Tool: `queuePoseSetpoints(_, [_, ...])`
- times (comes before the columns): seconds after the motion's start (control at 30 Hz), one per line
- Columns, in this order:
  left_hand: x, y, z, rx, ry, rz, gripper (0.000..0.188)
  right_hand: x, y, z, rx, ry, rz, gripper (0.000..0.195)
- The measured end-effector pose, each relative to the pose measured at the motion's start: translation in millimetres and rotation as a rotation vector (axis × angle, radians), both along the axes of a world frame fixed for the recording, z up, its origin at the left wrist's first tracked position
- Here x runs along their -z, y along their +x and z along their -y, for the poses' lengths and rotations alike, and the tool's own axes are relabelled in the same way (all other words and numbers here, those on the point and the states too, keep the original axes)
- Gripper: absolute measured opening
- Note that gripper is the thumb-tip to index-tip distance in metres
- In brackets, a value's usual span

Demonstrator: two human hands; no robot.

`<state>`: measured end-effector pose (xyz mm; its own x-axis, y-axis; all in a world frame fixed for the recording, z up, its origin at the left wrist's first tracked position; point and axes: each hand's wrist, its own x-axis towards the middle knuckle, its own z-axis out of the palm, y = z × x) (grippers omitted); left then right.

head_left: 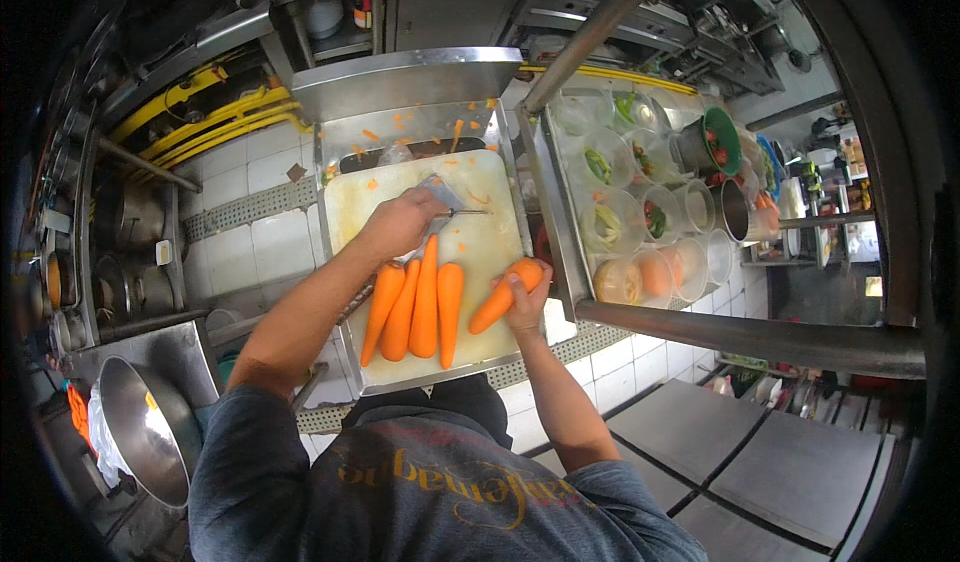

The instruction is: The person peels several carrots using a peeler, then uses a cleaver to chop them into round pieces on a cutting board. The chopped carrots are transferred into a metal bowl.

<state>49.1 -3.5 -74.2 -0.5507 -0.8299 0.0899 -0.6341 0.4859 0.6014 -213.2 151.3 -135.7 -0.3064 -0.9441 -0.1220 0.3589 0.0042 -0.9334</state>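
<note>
On the white cutting board [487, 179] several whole orange carrots [424, 314] lie side by side, roughly pointing away from me. My right hand [529, 295] grips a thick carrot [499, 303] near the board's right edge, its narrow end slanting toward me. Beyond the row, my left hand [405, 220] is closed around a thin metal tool [471, 212] that points right; its grip is hidden, so its exact kind is unclear. A grey flat thing [436, 187] shows by those fingers, either a blade or a cloth.
Carrot scraps dot the steel sink [427, 119] behind the board. To the right, a steel rack [547, 209] bears several clear tubs [611, 220] with cut vegetables. A steel post [600, 29] rises nearby. A large metal bowl [142, 427] stands at lower left.
</note>
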Motion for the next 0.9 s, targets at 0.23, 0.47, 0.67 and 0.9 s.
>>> queuePoseSetpoints(0.23, [1.8, 11.9, 21.1, -0.522, -0.093, 0.053, 0.038, -4.0, 2.8, 0.0, 0.002, 0.002, 0.029, 0.049])
queuePoseSetpoints(0.47, [-30.9, 24.5, -7.2, 0.129, -0.012, 0.119, 0.038, 0.2, 1.5, 0.1, 0.004, -0.022, 0.032, 0.050])
queuePoseSetpoints(0.67, [-39.6, 20.5, 7.1, 0.303, 0.051, 0.264, 0.038, -0.5, 0.2, 0.9, 0.002, -0.033, 0.001, 0.049])
queuePoseSetpoints(0.9, [-19.4, 24.7, 44.1, -0.256, -0.168, 0.084, 0.039, -2.1, 1.6, -0.4, 0.009, -0.016, 0.017, 0.049])
